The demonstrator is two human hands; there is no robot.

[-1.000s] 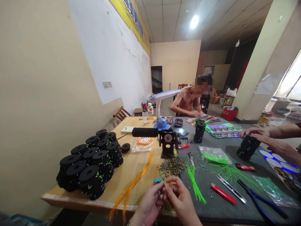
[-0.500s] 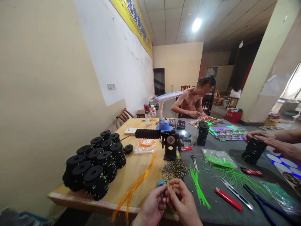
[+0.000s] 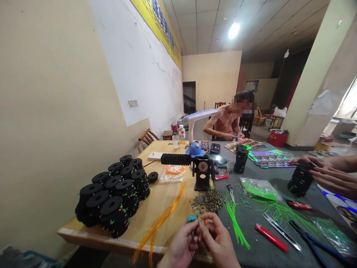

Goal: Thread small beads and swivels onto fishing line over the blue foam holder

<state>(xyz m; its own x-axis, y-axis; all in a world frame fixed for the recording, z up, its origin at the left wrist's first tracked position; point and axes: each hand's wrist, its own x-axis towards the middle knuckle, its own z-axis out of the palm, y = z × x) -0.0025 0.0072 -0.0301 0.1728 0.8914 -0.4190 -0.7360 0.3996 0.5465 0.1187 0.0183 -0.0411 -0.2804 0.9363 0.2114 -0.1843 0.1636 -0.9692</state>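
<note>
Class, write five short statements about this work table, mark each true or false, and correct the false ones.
1. The left hand holds a small blue item. True.
2. The right hand lies flat on the table. False: the right hand has bent fingers and is close to the left hand.
3. The black spools stand crowded together on the wooden tabletop. True.
4. The lamp has a red base. False: the lamp's base is blue.
5. A bundle of green strands lies on the grey mat. True.
</note>
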